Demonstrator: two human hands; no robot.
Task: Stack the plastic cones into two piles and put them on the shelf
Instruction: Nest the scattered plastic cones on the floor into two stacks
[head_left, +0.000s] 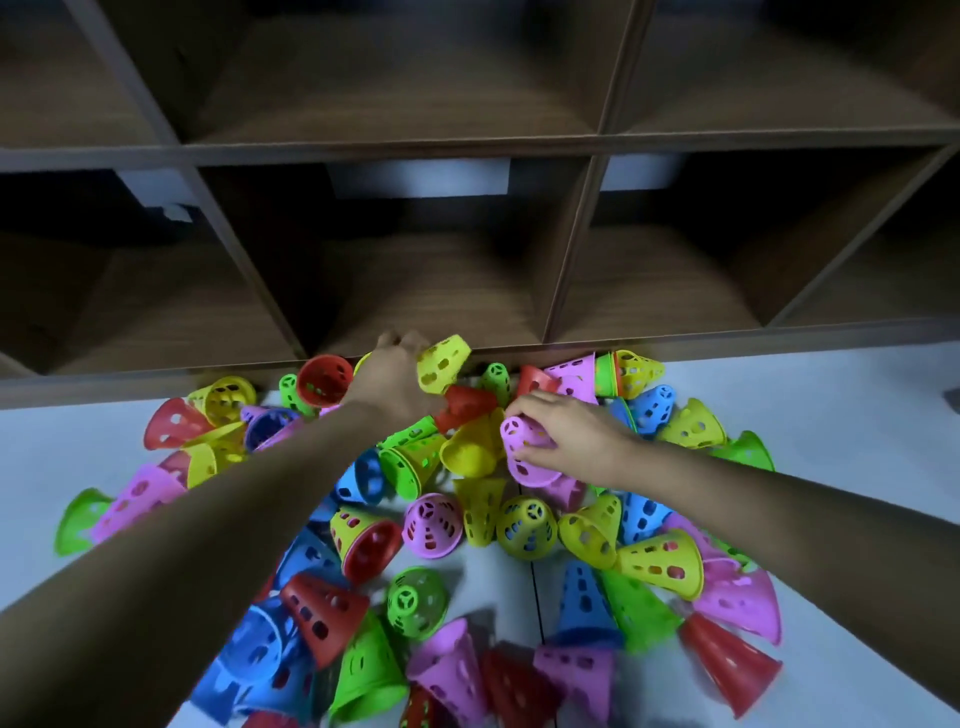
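Right hand (569, 436) is wrapping its fingers (535, 402) around a pink perforated plastic cone (519, 465) on top of the heap. Left hand (392, 376) is gripping a yellow perforated plastic cone (444, 364) right at the brown wooden shelf (571, 338) edge. Loose colourful plastic cones (519, 530) are lying all over the pale floor (857, 415), none stacked yet.
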